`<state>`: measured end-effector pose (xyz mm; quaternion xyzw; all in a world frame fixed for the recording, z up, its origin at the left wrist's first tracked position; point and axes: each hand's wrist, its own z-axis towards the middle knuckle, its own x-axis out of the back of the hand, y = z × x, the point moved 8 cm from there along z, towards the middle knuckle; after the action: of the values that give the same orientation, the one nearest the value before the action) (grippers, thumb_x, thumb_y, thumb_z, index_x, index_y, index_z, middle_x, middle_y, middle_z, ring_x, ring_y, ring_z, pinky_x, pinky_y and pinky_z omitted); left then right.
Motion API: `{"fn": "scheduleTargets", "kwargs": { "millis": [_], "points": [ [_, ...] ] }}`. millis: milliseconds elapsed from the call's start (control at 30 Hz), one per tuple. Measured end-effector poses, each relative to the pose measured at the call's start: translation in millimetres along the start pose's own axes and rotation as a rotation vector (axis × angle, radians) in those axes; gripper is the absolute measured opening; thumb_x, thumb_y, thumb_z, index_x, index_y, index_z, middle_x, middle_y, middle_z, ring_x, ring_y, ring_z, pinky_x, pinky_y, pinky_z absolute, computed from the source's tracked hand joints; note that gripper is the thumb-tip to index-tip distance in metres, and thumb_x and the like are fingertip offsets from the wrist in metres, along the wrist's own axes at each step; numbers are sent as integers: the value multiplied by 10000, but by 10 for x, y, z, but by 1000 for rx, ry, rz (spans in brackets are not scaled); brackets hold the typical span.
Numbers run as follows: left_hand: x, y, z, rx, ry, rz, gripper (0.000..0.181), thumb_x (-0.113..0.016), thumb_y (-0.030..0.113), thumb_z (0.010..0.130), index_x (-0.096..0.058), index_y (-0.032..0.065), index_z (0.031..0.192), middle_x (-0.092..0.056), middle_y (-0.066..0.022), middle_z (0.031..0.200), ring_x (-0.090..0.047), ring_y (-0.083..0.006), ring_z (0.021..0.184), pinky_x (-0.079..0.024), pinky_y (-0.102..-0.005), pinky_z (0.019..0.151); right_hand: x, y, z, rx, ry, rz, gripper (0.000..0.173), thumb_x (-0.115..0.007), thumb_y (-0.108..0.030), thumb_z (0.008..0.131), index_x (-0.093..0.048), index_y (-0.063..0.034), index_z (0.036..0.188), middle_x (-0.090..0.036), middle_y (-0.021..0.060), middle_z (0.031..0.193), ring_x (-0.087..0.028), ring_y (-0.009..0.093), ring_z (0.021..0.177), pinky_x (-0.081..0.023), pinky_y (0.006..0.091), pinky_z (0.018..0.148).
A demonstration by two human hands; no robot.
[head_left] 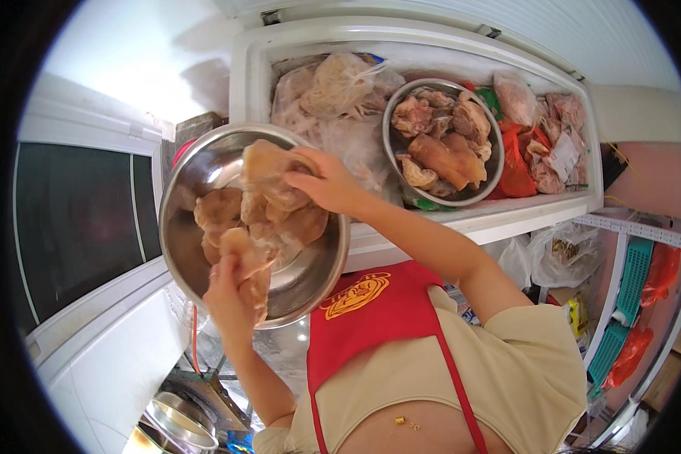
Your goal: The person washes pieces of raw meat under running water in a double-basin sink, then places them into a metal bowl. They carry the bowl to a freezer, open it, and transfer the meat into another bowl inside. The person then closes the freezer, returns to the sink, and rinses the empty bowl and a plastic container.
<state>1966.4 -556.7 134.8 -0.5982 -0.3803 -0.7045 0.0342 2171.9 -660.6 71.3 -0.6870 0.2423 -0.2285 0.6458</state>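
Observation:
A wide stainless steel basin (184, 261) at the left holds several brownish pieces of meat (218, 210). Over its near left part, my left hand (230, 295) grips a pale, glossy piece of meat (258, 289). Above the basin's upper right part, my right hand (323, 181) is closed on a thick, skin-like tan piece (264, 164). To the right, a smaller metal bowl (394, 164) filled with chunks of meat (445, 159) rests inside the chest freezer.
The open chest freezer (420, 28) holds bagged frozen food (340, 85) and a red bag (513, 164). A white-framed window (79, 210) is at left. Metal pots (181, 423) stand at lower left; a shelf with green baskets (635, 278) is at right.

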Motion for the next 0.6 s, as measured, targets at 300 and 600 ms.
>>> {"fn": "scheduleTargets", "kwargs": {
  "millis": [300,600],
  "points": [
    [-311,1391,477,78,179,-492,278,-597,-48,712,-561,1,984,-582,-56,884,-585,-126,790,-468,-232,691,2078,568,-1397,-187,564,597,357,-512,-64,876,-491,-13,1228,-586,68,1115,-593,153,980,-511,282,804],
    [-2923,2443,1109,106,-6,-790,174,-641,77,807,-561,11,947,-604,-69,836,-548,-125,748,-447,-250,668,3962,1508,-1692,-199,852,489,355,-555,-163,900,-514,22,1200,-563,52,1116,-515,118,982,-408,228,823]
  ]
}}
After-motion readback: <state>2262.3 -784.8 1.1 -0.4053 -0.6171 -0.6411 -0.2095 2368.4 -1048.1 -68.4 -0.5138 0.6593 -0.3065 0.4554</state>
